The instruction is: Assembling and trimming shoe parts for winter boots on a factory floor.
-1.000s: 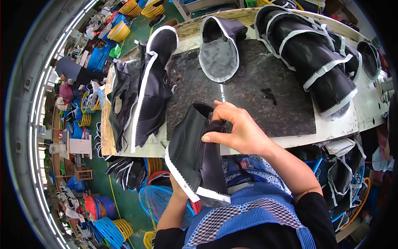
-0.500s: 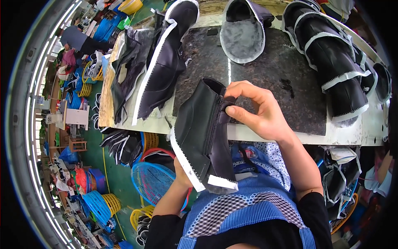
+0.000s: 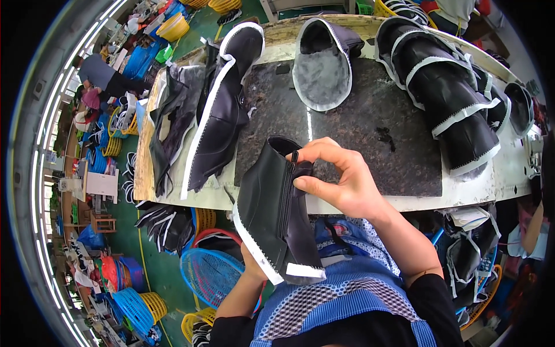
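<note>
Upright in front of my apron is a black ankle-boot upper [image 3: 261, 199] with a zipper down its side and white zigzag-stitched strips along its lower edge. Thumb and fingers of my right hand [image 3: 341, 179] pinch it at the top of the zipper, on a dark flap; whether they grip the zipper pull, I cannot tell. My left hand [image 3: 252, 267] holds its lower part from behind, fingers mostly hidden by the leather. Beyond, on a dark stone slab [image 3: 370, 139], lies another black boot upper [image 3: 322, 75], showing its grey furry lining.
Nested black uppers [image 3: 457, 110] line the table's right side. More black leather pieces [image 3: 217, 115] lie at its left. Below the table edge are a blue basket [image 3: 211, 274] at left and hanging uppers [image 3: 468, 251] at right. A person [image 3: 107, 75] bends over far left.
The view has shifted, so the table and its contents sit lower and farther left. My right hand has drawn the flap a little closer to the zipper edge; both hands keep their hold.
</note>
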Tool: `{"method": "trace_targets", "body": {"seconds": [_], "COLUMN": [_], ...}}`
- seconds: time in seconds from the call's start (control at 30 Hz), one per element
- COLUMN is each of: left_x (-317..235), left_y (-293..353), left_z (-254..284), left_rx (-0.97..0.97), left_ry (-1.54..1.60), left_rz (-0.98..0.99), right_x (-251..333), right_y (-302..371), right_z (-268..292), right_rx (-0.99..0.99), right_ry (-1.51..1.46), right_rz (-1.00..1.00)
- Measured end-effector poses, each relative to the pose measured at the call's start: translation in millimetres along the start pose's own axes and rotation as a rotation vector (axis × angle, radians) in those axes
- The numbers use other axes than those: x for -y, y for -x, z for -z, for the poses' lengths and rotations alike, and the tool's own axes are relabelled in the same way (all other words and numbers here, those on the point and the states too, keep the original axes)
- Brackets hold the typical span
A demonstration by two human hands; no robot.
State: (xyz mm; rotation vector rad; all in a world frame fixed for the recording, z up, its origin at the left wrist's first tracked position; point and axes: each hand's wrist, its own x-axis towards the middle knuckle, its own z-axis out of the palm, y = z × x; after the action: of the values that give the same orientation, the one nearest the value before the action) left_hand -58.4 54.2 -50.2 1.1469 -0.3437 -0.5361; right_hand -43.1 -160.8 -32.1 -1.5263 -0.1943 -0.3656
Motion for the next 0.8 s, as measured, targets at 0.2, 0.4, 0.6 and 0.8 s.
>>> {"method": "trace_targets", "body": {"seconds": [0.2, 0.4, 0.6, 0.8], "left_x": [-1, -4, -12, -7], "left_y": [1, 8, 18, 23], "left_z": [-6, -13, -17, -19], "left_rx": [0.019, 0.028, -0.028, -0.188], "left_ry": [0.152, 0.303, -0.1, 0.087], "left_rz": [0.015, 0.033, -0.022, 0.047], "right_x": [4, 11, 17, 23], "right_y": [0, -5, 3, 47], "right_z": [-3, -5, -19, -42], "right_rx": [-0.013, -0.043, -0.227, 0.0], "right_ry": [0.01, 0.255, 0.582, 0.121], "right_rz": [0.021, 0.233, 0.491, 0.145]}}
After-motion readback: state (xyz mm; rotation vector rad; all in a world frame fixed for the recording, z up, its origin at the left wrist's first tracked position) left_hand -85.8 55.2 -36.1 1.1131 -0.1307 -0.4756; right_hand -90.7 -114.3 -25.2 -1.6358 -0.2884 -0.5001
